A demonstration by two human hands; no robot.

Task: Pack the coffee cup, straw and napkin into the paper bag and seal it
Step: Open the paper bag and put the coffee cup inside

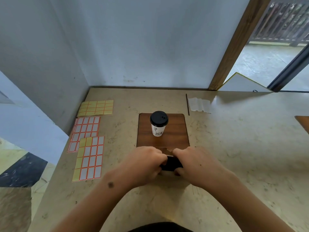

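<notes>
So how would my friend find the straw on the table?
Start at the wooden board in the middle of the table, where the coffee cup stands. Look past its far right corner to the white napkin. The straw is the thin dark stick just left of it.

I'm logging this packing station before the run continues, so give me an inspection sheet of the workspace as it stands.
Surface: beige stone-look table with a wooden board set in it.
Job's things: coffee cup upright on the board, lid on; straw and napkin lying far right; paper bag not clearly seen.
Clutter: three label sheets at left.
Grippers: left hand and right hand together on a small dark object, unidentifiable.
Cables: nothing seen.
Surroundings: white walls, a wooden post, an open doorway at right.
</notes>
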